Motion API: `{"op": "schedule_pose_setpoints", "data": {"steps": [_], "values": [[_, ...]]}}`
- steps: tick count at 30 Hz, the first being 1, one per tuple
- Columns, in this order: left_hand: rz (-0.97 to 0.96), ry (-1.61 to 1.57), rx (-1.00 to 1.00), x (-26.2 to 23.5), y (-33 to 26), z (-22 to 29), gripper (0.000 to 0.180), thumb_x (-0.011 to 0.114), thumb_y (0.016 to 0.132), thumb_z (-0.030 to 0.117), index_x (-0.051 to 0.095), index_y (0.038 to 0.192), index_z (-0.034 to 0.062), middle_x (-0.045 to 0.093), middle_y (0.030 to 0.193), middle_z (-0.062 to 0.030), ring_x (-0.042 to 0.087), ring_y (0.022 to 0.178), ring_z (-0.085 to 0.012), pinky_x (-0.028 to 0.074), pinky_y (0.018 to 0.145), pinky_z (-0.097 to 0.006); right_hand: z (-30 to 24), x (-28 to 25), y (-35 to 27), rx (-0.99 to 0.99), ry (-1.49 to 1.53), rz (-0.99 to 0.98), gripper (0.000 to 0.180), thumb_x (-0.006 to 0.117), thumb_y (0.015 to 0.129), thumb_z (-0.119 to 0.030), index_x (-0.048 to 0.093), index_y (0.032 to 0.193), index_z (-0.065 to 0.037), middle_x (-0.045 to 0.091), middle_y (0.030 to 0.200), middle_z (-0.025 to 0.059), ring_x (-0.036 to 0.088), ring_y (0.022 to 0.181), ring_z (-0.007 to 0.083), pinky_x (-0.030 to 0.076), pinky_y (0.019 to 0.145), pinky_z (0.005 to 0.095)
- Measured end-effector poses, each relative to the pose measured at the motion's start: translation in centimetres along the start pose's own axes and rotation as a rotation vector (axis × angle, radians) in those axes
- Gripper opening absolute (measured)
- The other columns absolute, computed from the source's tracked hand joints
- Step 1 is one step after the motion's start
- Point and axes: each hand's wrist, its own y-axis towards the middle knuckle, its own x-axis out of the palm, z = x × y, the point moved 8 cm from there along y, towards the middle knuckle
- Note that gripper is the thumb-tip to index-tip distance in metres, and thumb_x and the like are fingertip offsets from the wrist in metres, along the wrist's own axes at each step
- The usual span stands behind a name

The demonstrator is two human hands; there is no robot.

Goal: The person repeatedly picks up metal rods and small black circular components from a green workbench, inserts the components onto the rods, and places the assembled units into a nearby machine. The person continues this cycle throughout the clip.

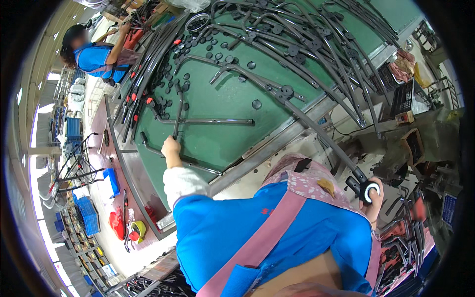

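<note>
Green tabletop (213,143), black discs (256,104) scattered; co-worker (94,58) beyond; left fingers (171,144) hold tube (178,111).

At the lower right of the frame, the right hand (377,200) is partly hidden behind the white-ringed black fitting (367,193). Left of centre, the left hand (171,149) covers a stretch of the bent tube (179,111). At the upper left, a co-worker (95,57) has a blurred face. The top edge cuts off a clear plastic bag (195,5); the metal bowl (187,26) holds pieces too small to identify.
</note>
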Motion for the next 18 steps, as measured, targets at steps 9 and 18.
{"op": "schedule_pose_setpoints", "data": {"steps": [9,18], "values": [[0.341,-0.978,0.293,-6.2,-3.5,15.1,0.053,0.069,0.082,0.024,0.044,0.122,0.0003,0.063,0.092,-0.0211,0.065,0.060,-0.0273,0.053,0.054,-0.037,1.0,1.9,1.5,0.052,0.089,-0.024,0.040,0.067,0.083,-0.028,0.057,0.111,-0.001,0.055,0.071,0.0026,0.043,0.040,0.0085,0.031,0.034,0.0204],[0.203,-0.232,0.636,-4.7,-8.8,28.9,0.027,0.062,0.088,0.025,0.064,0.110,0.0095,0.070,0.105,-0.0117,0.066,0.094,-0.0349,0.052,0.078,-0.048,-0.6,2.7,3.1,0.040,0.027,0.022,0.028,0.062,0.086,-0.022,0.062,0.109,-0.005,0.058,0.076,-0.0009,0.048,0.050,0.0043,0.030,0.036,0.0180]]}}
